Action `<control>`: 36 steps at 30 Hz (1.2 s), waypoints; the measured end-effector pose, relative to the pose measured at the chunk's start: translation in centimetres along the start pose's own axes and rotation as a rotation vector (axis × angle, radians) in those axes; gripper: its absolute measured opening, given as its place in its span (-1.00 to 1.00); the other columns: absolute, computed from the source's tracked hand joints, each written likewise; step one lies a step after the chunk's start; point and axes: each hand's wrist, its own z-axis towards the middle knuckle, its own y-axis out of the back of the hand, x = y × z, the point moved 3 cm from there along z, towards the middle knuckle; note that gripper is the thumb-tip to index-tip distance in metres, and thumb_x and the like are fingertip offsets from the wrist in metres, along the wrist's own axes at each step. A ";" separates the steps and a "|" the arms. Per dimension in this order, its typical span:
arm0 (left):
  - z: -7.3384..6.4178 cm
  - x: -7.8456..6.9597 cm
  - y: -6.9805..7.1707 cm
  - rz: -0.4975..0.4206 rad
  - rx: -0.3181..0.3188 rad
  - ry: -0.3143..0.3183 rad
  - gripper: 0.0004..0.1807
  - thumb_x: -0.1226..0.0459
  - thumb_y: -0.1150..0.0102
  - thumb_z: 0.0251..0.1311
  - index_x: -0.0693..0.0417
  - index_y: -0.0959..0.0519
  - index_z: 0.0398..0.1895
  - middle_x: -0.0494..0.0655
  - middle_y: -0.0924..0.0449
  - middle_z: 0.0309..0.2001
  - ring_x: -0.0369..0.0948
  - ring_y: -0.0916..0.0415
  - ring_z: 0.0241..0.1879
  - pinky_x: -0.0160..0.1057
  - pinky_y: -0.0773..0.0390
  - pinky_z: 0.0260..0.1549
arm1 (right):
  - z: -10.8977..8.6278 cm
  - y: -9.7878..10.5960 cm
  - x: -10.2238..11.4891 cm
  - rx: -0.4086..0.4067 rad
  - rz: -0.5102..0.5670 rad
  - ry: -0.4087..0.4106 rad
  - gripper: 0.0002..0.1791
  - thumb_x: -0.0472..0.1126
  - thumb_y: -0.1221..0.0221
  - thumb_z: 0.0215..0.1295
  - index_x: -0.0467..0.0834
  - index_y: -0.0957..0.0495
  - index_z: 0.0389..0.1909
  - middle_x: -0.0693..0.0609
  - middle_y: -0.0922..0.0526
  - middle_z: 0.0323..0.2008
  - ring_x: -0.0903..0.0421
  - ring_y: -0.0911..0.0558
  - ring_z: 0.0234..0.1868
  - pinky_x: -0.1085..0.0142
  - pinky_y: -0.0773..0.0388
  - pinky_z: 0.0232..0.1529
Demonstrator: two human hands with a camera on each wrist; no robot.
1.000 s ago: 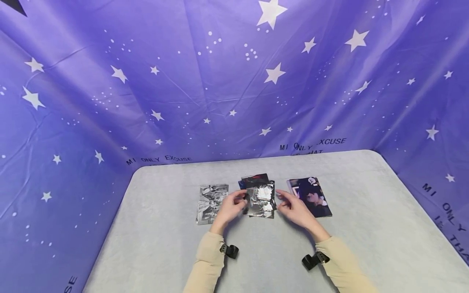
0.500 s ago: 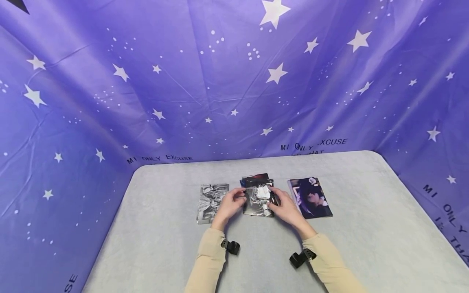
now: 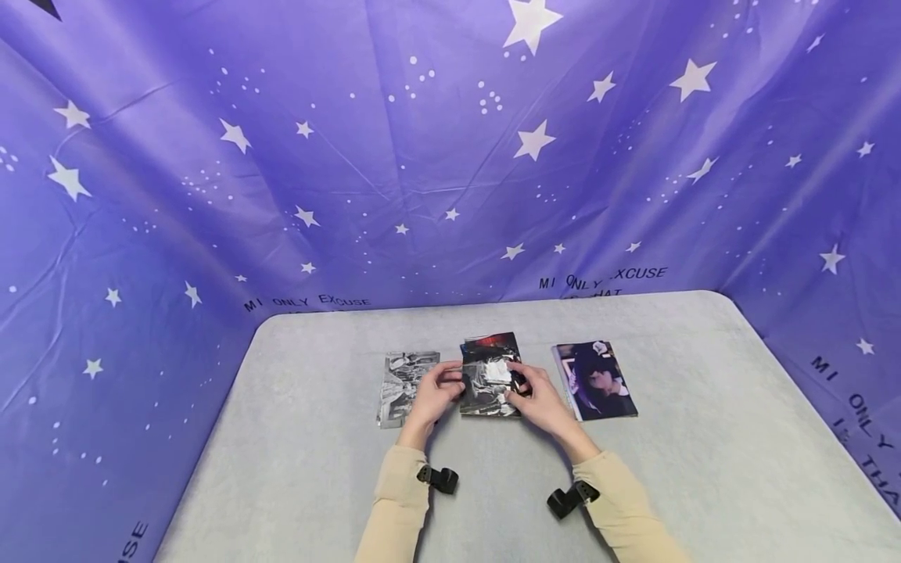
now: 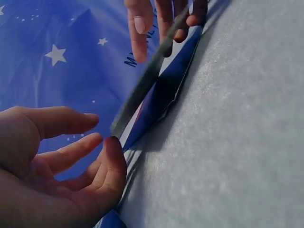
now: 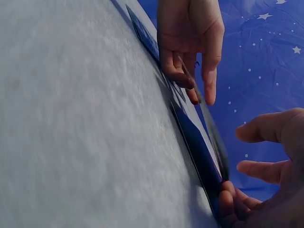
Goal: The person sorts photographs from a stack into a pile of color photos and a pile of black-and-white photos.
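A shiny black-and-white photo (image 3: pixel 484 396) lies over a small pile of photos, with a dark, red-tinted photo (image 3: pixel 493 342) showing behind it. My left hand (image 3: pixel 435 399) is at the pile's left side, a fingertip touching the raised photo edge and the thumb apart. My right hand (image 3: pixel 540 399) is at the right side, its lower fingers against the opposite end. In both wrist views the top photo (image 4: pixel 142 88) tilts up from those below between the two hands. Neither thumb pinches it in the right wrist view, where dark photos (image 5: pixel 192 137) lie underneath.
Another black-and-white photo (image 3: pixel 404 383) lies left of the pile, partly behind the left hand. To the right lies a stack topped by a purple-dark portrait photo (image 3: pixel 598 379). The grey table (image 3: pixel 317 485) meets a purple starry cloth (image 3: pixel 450 156) behind.
My right hand has come left from beside the pile onto its right edge. The top photo has shifted left, more in line with those beneath. The left hand has drifted slightly left.
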 end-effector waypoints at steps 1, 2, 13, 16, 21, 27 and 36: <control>-0.1 0.0 0.1 -0.003 -0.009 0.005 -0.52 0.62 -0.07 0.05 0.59 -0.37 0.13 0.50 -0.46 -0.09 -0.15 -0.54 -0.28 -0.27 -0.56 -0.28 | 0.0 -0.2 0.1 -0.002 0.014 0.002 -0.43 -0.39 -0.28 0.04 -0.37 -0.47 0.15 -0.34 -0.38 -0.05 0.02 -0.46 -0.29 0.30 -0.41 -0.26; -0.2 0.0 0.3 -0.001 -0.017 0.007 -0.51 0.63 -0.08 0.05 0.58 -0.38 0.13 0.49 -0.46 -0.09 -0.16 -0.53 -0.28 -0.32 -0.54 -0.30 | 0.0 -0.3 0.3 -0.005 0.033 0.003 -0.44 -0.41 -0.28 0.03 -0.38 -0.47 0.14 -0.34 -0.37 -0.05 0.04 -0.46 -0.32 0.35 -0.40 -0.29; 0.0 1.7 2.5 -0.008 -0.078 0.007 -0.50 0.63 -0.13 0.00 0.54 -0.41 0.10 0.43 -0.48 -0.11 -0.14 -0.53 -0.31 -0.37 -0.47 -0.39 | 0.1 -2.0 1.7 -0.010 0.131 0.010 -0.46 -0.50 -0.27 -0.03 -0.54 -0.47 0.06 -0.37 -0.34 0.04 0.11 -0.44 -0.36 0.52 -0.40 -0.40; 0.2 2.7 3.3 -0.018 -0.097 0.012 -0.50 0.63 -0.13 0.01 0.49 -0.43 0.12 0.34 -0.50 -0.12 -0.19 -0.51 -0.33 -0.38 -0.45 -0.40 | 0.2 -2.5 2.1 -0.007 0.141 0.011 -0.47 -0.52 -0.26 -0.03 -0.53 -0.47 0.06 -0.38 -0.33 0.06 0.09 -0.47 -0.36 0.51 -0.43 -0.40; -0.1 3.1 4.4 0.011 -0.133 -0.012 -0.50 0.62 -0.13 -0.01 0.45 -0.45 0.11 0.21 -0.52 -0.17 -0.26 -0.49 -0.34 -0.41 -0.45 -0.39 | 0.3 -3.2 2.9 -0.012 0.152 0.020 -0.47 -0.52 -0.26 -0.05 -0.53 -0.49 0.05 -0.36 -0.35 0.06 0.07 -0.49 -0.36 0.50 -0.45 -0.40; -0.7 3.0 5.7 0.034 -0.158 -0.013 -0.52 0.62 -0.14 0.01 0.47 -0.46 0.10 0.27 -0.52 -0.16 -0.21 -0.50 -0.35 -0.41 -0.44 -0.40 | 0.5 -4.4 3.7 -0.013 0.125 0.044 -0.47 -0.51 -0.27 -0.07 -0.49 -0.52 0.04 -0.29 -0.39 0.04 0.06 -0.50 -0.36 0.52 -0.44 -0.43; -2.4 0.8 7.5 0.017 -0.153 0.003 -0.51 0.68 -0.07 -0.02 0.58 -0.42 0.09 0.47 -0.46 -0.13 -0.20 -0.51 -0.33 -0.42 -0.44 -0.39 | 0.8 -6.5 4.0 0.013 0.153 0.037 -0.47 -0.52 -0.27 -0.08 -0.47 -0.53 0.05 -0.27 -0.39 0.05 0.11 -0.50 -0.37 0.50 -0.46 -0.42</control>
